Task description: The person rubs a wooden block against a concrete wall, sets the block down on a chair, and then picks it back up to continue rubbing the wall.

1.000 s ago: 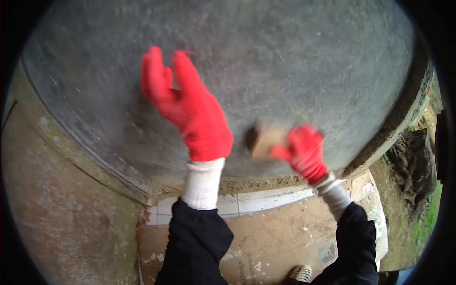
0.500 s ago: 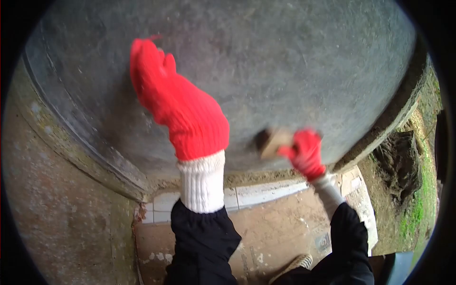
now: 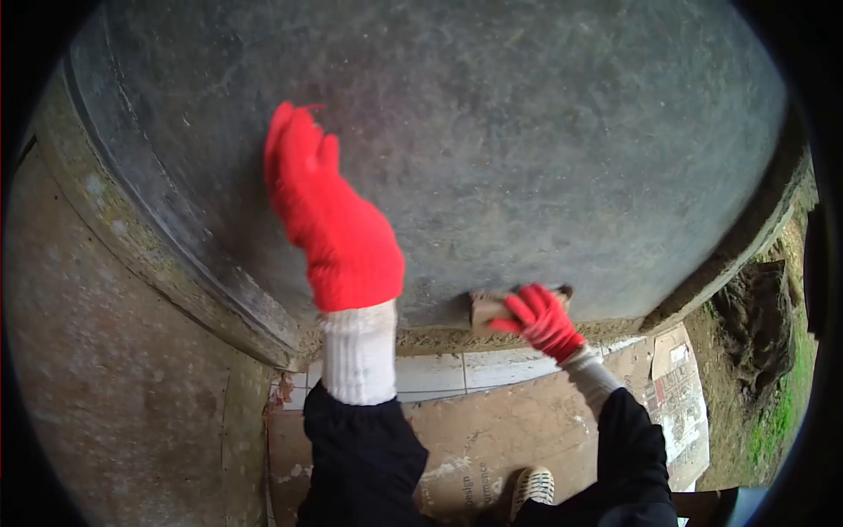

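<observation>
My left hand (image 3: 338, 224), in a red glove with a white ribbed cuff, leans on the dark grey wall surface (image 3: 492, 167). Its fingers are stretched out and nothing is seen in them. Lower and to the right, my right hand (image 3: 543, 323), gloved the same way, grips a brown block (image 3: 489, 309). The block lies against the bottom of the grey surface, just above its rough lower edge. The fingers cover part of it, so its exact kind cannot be made out.
A raised border (image 3: 167, 233) curves along the left of the grey surface. Below run white tiles (image 3: 430, 373) and flattened cardboard (image 3: 448, 439), with a patterned shoe (image 3: 533, 486) on it. Dark crumpled material (image 3: 755, 307) lies on the ground at right, near green growth.
My right hand has brought the brown block down to the lower edge of the grey surface. My left hand appears slightly lower and further right, partly because the view has shifted.
</observation>
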`<state>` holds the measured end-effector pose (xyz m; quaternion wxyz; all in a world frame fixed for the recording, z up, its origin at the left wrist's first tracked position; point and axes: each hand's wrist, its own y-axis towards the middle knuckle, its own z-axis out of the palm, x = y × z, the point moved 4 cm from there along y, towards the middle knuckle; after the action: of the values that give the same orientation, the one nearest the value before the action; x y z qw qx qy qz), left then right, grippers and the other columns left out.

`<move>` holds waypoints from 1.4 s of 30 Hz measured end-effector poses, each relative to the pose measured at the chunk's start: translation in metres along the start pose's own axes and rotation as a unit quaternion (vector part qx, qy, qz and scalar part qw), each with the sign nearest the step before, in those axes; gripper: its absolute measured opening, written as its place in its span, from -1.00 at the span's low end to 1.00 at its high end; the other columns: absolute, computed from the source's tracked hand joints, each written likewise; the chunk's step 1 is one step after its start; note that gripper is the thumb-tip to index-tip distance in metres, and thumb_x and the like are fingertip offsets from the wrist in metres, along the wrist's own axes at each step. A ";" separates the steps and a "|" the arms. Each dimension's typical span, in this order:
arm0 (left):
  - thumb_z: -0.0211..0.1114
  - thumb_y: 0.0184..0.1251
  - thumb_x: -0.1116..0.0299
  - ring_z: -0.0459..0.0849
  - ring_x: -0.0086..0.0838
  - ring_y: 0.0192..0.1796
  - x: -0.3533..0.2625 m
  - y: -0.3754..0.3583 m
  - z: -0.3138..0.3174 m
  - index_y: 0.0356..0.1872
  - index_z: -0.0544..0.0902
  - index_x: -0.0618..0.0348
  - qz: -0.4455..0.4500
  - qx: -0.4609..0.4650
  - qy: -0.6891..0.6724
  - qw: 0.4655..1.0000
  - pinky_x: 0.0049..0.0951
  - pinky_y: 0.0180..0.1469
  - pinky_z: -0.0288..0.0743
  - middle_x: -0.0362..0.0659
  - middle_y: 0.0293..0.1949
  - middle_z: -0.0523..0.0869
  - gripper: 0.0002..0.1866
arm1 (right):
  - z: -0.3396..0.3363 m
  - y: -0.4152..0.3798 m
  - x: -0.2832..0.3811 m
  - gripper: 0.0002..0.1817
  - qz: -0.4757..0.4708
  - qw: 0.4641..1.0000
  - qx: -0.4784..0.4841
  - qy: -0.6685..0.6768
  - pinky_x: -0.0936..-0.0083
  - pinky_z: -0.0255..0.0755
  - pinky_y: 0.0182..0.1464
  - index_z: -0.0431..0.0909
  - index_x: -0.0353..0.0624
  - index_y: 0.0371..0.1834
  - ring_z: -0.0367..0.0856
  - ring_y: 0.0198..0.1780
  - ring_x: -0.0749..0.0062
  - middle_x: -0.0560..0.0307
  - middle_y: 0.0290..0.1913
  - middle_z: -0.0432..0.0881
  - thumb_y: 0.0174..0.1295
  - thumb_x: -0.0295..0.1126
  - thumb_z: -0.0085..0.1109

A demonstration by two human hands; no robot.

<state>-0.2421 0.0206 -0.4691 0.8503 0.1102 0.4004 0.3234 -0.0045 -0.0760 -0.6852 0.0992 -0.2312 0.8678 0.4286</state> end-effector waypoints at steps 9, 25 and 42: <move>-0.09 0.55 0.21 0.34 -0.12 0.42 -0.008 0.031 -0.049 0.38 0.32 0.38 -0.030 0.009 -0.009 0.999 -0.20 0.47 0.28 0.11 0.43 0.28 -0.47 | -0.105 0.126 -0.051 -0.51 0.120 0.954 -0.225 -0.158 0.19 0.21 -0.50 0.47 0.05 -0.13 0.40 -0.39 0.12 0.01 -0.31 0.32 -0.18 -0.24 0.46; 0.42 0.23 0.06 0.47 -0.55 -0.24 0.008 0.061 -0.093 -0.18 0.61 0.15 -0.043 -0.079 0.127 0.988 -0.52 -0.07 0.40 -0.27 -0.28 0.54 -0.63 | -0.077 0.143 -0.012 -0.46 0.168 0.962 -0.203 -0.075 0.20 0.18 -0.46 0.54 0.10 -0.15 0.40 -0.28 0.04 -0.05 -0.27 0.29 -0.31 -0.20 0.52; 0.58 0.12 0.15 0.53 -0.58 -0.18 0.023 0.066 -0.093 -0.03 0.56 0.19 -0.055 0.036 0.269 0.961 -0.54 -0.12 0.43 -0.26 -0.18 0.64 -0.49 | -0.060 0.159 0.007 -0.46 0.121 0.973 -0.170 -0.102 0.19 0.25 -0.46 0.57 0.22 -0.05 0.45 -0.24 0.04 -0.01 -0.20 0.33 -0.23 -0.26 0.47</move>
<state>-0.3315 0.0790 -0.5140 0.7227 0.0279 0.6316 0.2794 -0.0866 -0.0418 -0.5397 0.0934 -0.0929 0.7892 0.5998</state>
